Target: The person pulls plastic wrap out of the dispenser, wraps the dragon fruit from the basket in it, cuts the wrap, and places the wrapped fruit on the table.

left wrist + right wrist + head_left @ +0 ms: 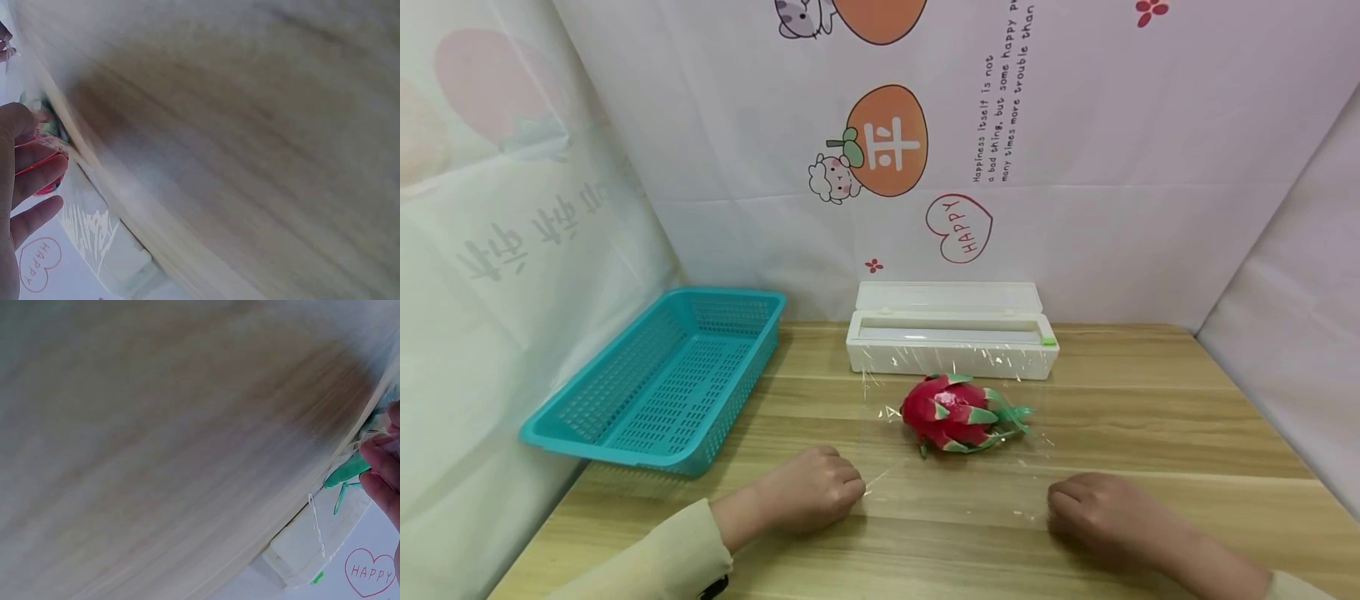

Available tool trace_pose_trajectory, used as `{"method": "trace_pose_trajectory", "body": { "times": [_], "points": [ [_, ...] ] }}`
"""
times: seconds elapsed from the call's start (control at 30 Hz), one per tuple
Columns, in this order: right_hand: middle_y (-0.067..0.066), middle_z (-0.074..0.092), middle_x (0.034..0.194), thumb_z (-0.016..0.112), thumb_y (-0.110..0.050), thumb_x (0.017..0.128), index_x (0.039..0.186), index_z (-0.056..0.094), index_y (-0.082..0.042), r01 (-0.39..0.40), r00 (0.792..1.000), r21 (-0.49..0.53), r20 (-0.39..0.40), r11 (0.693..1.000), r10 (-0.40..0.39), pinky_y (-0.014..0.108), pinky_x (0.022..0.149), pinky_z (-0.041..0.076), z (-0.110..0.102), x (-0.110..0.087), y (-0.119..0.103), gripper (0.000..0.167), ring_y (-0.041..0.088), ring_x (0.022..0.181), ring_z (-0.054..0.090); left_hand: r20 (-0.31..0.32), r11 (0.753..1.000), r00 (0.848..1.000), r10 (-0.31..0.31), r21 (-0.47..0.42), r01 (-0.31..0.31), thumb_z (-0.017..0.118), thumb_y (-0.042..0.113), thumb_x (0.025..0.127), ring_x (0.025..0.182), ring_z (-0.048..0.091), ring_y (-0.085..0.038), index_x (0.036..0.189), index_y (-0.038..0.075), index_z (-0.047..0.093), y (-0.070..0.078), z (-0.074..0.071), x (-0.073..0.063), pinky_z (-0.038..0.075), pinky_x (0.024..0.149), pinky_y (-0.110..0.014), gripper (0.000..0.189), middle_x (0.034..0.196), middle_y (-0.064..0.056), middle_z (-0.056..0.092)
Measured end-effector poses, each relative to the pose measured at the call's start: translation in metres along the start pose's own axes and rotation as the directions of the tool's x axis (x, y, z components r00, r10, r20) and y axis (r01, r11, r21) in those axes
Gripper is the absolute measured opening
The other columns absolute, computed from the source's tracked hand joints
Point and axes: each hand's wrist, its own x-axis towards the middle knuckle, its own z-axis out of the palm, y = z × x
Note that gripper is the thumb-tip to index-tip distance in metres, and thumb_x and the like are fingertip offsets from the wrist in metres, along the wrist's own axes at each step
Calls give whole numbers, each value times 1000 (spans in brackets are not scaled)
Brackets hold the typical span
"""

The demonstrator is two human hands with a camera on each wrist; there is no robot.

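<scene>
A sheet of clear plastic wrap (955,492) stretches from the white dispenser box (951,362) toward me, between my two hands. My left hand (814,492) pinches its near left corner, low above the table. At the near right corner, my right hand (1101,512) pinches the film the same way. A red dragon fruit (943,417) with green scales lies on its side within the film's span; glints suggest the film passes over it. Both wrist views show curled fingers at the film, with the fruit partly hidden behind them.
The box's lid (951,297) stands up at the back, with a green piece (1048,341) at its right end. A turquoise plastic basket (730,408) stands at the left, holding nothing visible. Printed white cloth (1075,233) encloses the wooden table (1165,400) behind and at the sides.
</scene>
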Motion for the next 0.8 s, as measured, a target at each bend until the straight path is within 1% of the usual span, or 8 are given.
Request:
{"method": "trace_pose_trajectory", "body": {
  "times": [0.07, 0.17, 0.33, 0.43, 0.53, 0.63, 0.73, 0.8],
  "points": [
    [-10, 54, 75, 38, -24, 103, 76, 53, -15, -21, 1000, 2, -10, 1000, 21, 22, 53, 47, -1, 0, 0, 32, 4, 60, 51, 1, 1000, 1000, -14, -7, 14, 58, 12, 84, 57, 53, -8, 70, 15, 53, -1, -2, 0, 49, 59, -25, 15, 66, 8, 57],
    [-10, 50, 73, 37, -25, 103, 78, 53, -14, -55, 998, -6, -40, 998, 54, 21, 49, 42, -2, 0, 2, 32, 5, 58, 47, -17, 1000, 1000, -20, -11, 19, 59, 11, 82, 57, 54, -8, 72, 15, 53, -4, -3, 1, 49, 58, -25, 13, 66, 8, 57],
    [-13, 42, 69, 37, -21, 100, 76, 53, -13, -99, 988, -24, -122, 995, 96, 19, 45, 36, -2, 0, 7, 30, 3, 54, 40, -102, 1000, 995, -19, -11, 18, 64, 10, 78, 54, 54, -8, 70, 14, 53, -10, -4, 4, 46, 53, -23, 14, 64, 7, 58],
    [-11, 46, 69, 37, -21, 101, 78, 56, -11, -110, 982, -44, -160, 993, 102, 20, 46, 39, -3, 1, 10, 31, 5, 55, 44, -148, 1000, 989, -26, -12, 24, 67, 9, 76, 51, 50, -7, 68, 14, 53, -15, -5, 6, 44, 51, -21, 16, 61, 7, 55],
    [-7, 55, 71, 38, -22, 102, 81, 61, -8, -105, 978, -83, -190, 991, 88, 24, 49, 46, -5, 4, 13, 34, 9, 57, 53, -165, 999, 985, -48, -22, 45, 69, 10, 76, 50, 47, -6, 69, 14, 52, -18, -8, 8, 42, 50, -20, 19, 60, 8, 53],
    [-3, 60, 73, 38, -24, 104, 85, 64, -6, -110, 978, -105, -189, 988, 89, 27, 50, 50, -8, 6, 16, 37, 12, 59, 59, -174, 997, 982, -76, -25, 73, 70, 10, 77, 50, 45, -8, 69, 13, 53, -23, -11, 11, 40, 48, -22, 19, 59, 7, 52],
    [-3, 61, 73, 38, -25, 104, 86, 64, -6, -132, 978, -113, -174, 985, 111, 26, 49, 50, -11, 9, 19, 37, 13, 57, 60, -189, 995, 977, -100, -21, 98, 71, 9, 77, 49, 44, -8, 69, 13, 53, -27, -12, 12, 40, 47, -22, 19, 59, 7, 51],
    [-2, 62, 72, 38, -26, 104, 87, 64, -5, -149, 977, -120, -169, 982, 128, 27, 49, 51, -13, 11, 22, 38, 14, 57, 61, -201, 994, 973, -110, -15, 109, 71, 8, 76, 50, 45, -8, 69, 12, 54, -30, -13, 13, 42, 48, -22, 18, 59, 6, 52]
  ]
}}
